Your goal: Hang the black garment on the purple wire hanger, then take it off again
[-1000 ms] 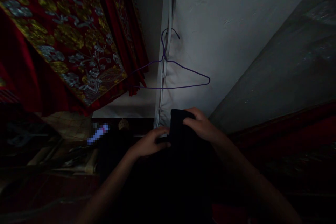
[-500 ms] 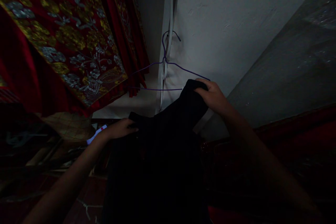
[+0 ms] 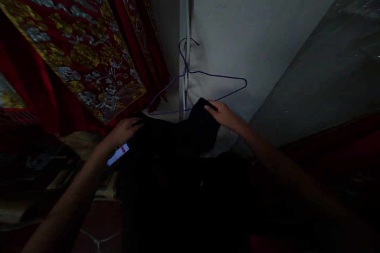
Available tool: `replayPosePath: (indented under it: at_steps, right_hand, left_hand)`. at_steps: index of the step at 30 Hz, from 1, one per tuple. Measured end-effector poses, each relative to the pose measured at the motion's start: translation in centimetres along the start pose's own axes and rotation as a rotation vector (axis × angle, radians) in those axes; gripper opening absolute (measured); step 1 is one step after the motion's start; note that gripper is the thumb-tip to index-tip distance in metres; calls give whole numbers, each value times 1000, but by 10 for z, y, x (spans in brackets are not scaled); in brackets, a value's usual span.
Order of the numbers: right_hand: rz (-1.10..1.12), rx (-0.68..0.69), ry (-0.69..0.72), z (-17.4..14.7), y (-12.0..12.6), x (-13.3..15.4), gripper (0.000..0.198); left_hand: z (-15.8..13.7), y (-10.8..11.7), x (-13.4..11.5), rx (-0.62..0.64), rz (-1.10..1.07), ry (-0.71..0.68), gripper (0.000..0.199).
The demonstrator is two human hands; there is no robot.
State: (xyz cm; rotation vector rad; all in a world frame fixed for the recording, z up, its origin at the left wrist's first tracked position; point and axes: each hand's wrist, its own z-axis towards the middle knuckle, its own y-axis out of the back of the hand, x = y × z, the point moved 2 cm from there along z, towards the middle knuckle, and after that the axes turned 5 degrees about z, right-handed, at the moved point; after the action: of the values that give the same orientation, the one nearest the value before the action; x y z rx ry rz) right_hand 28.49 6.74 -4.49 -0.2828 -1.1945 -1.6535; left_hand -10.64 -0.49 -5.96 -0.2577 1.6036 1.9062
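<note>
A black garment [image 3: 184,138] hangs between my two hands, its lower part lost in the dark. My left hand [image 3: 126,129] grips its upper left edge, and my right hand [image 3: 221,114] pinches its upper right edge. Just behind it, a purple wire hanger [image 3: 218,75] hangs by its hook against the wall. The garment covers part of the hanger's bottom bar; both ends of the hanger show free of cloth.
Red cloth with gold and silver embroidery [image 3: 86,51] hangs at the left. A white cable [image 3: 187,16] runs down the pale wall [image 3: 252,16]. A lit phone screen [image 3: 118,154] shows beside my left forearm. Plastic-like sheeting [image 3: 326,67] covers the right side.
My right hand has moved left and down with the garment, away from the hanger's right end. The hanger has swung, its right end now in full view. My left hand has shifted left and up.
</note>
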Motion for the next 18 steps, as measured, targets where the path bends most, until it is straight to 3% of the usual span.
replayPosePath:
  at_steps: [5,12,15,18]
  right_hand:
    - [43,-31,-19,-18,30,21,26]
    - [71,-11,-38,-34,27,38,20]
    - [109,33,-39,-37,23,47,21]
    - [63,48,-17,-39,21,53,23]
  left_hand:
    - [6,4,-17,-95,-84,-24,49]
    - [32,0,-81,-90,-99,-278,28]
    - [43,1,-94,-275,-147,-282,21]
    - [51,3,-101,-425,-223,-276,27]
